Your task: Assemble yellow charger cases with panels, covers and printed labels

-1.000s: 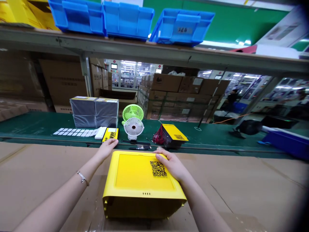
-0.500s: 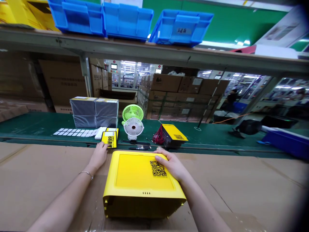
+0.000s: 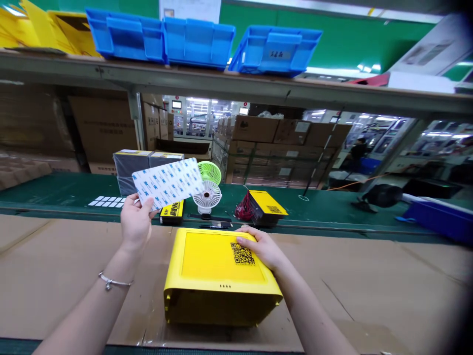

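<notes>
My left hand point(image 3: 137, 217) pinches one corner of a thin rectangular adhesive sticker point(image 3: 168, 183), raised and tilted, its white backing with blue 3M print facing me. Below it lies a stack of yellow-and-black stickers point(image 3: 172, 211), partly hidden. A yellow plastic housing point(image 3: 218, 256) rests on the cardboard, hollow open side towards me, with a QR code on its top right. My right hand point(image 3: 260, 246) grips the housing's far right edge, thumb on top near the code; the other fingers are partly hidden.
Small white pads point(image 3: 107, 201) lie left on the green bench. Behind are wrapped grey blocks point(image 3: 125, 167), a white fan point(image 3: 207, 195), a green fan point(image 3: 210, 172), red wires point(image 3: 243, 207) and stacked yellow panels point(image 3: 268, 203). Blue bins point(image 3: 199, 44) stand on the overhead shelf.
My left hand has lifted a sticker from the stack and turned its backing towards me. My right hand stays on the housing, which looks almost unmoved.
</notes>
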A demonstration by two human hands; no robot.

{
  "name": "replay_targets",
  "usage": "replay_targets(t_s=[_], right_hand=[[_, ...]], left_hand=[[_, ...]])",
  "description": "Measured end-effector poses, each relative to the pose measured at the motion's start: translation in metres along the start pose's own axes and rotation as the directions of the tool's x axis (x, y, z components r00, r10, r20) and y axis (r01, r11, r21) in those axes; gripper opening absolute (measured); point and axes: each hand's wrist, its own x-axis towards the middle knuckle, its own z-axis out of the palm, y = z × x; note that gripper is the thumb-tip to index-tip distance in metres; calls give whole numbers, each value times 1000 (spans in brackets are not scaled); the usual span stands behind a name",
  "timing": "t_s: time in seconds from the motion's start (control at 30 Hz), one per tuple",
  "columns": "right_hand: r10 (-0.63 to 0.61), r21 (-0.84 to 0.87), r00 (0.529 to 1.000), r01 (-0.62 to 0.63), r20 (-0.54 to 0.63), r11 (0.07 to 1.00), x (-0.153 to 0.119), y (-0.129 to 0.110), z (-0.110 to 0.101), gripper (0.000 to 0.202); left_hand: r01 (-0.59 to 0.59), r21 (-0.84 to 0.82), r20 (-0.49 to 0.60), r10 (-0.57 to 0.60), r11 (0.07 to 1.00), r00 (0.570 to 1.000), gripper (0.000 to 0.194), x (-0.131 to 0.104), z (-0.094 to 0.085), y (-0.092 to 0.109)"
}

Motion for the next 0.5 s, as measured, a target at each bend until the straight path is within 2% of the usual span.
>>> replay_targets(t_s=[0.03,0.1,0.13,0.2,0.27,0.33,0.37,0.4,0.43,0.5], right_hand=[[-6,-4,1000,6,-15,1000,0,1,1,39],[-21,-19,998,20,-52,1000,-1,3,2,38],[-31,-32,997,28,-76,999,-2,3,2,37],[-59,-71,988,49,-144,996,-6,0,1,36],[-108,-124,967,81,-230,989,-15,-9,1,34],[-214,-213,940,159,-265,964,-28,-25,2,30],[-277,-256,931,215,-238,942,-37,-35,4,26],[-334,-287,926,277,-175,917,-46,-46,6,23],[-374,-293,923,335,-87,896,-56,-57,10,20],[-389,-233,914,405,114,884,-75,-77,19,15]], left_hand=[[41,-90,42,-38,995,998,27,-6,-1,13],[206,-334,176,-153,920,972,32,-21,-4,39],[273,-379,254,-184,884,950,33,-29,-7,50],[353,-350,407,-199,868,892,33,-48,-13,68],[386,-238,571,-193,891,798,30,-68,-18,81],[424,-102,723,-225,900,653,33,-88,-19,91],[419,-28,770,-248,908,588,36,-97,-19,95],[379,43,793,-262,924,550,41,-106,-18,97],[306,103,797,-263,946,544,44,-114,-17,99],[108,173,782,-203,979,589,44,-126,-14,100]])
